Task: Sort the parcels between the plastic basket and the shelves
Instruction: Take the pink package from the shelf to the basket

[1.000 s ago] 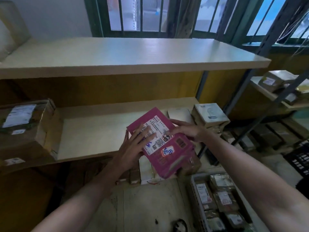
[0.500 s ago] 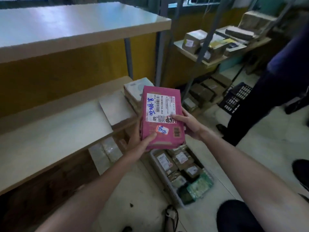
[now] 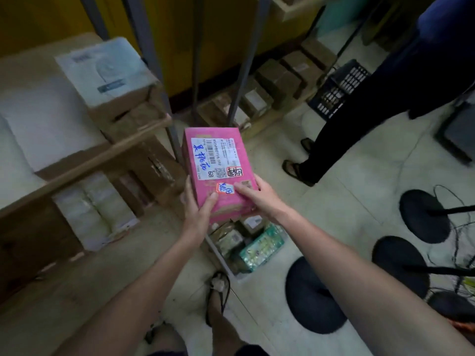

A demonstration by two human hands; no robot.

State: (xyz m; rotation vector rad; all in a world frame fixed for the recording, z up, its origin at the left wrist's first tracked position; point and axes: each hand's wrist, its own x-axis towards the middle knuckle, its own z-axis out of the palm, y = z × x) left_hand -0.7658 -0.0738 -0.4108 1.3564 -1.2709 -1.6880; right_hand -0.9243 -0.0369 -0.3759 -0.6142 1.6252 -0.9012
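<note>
A pink parcel (image 3: 218,165) with a white shipping label and blue handwriting is held flat in front of me by both hands. My left hand (image 3: 199,209) grips its near left corner, thumb on top. My right hand (image 3: 259,196) grips its near right corner, fingers lying across the top. Directly below the parcel on the floor sits the plastic basket (image 3: 221,255), holding several brown parcels and a green packet (image 3: 262,247). The wooden shelf (image 3: 84,165) runs along the left, with a white-topped box (image 3: 108,73) near its end.
Brown boxes (image 3: 280,78) line the low shelf at the back behind metal uprights (image 3: 244,80). Another person's dark-trousered legs (image 3: 359,111) stand at the right beside a black crate (image 3: 339,88). Round black stand bases (image 3: 313,294) and cables lie on the right floor. My sandalled foot (image 3: 218,301) is below.
My view has swung right and down, away from the shelves toward the floor. The pink parcel has turned label-up and now sits over the basket, both hands shifted to its near end.
</note>
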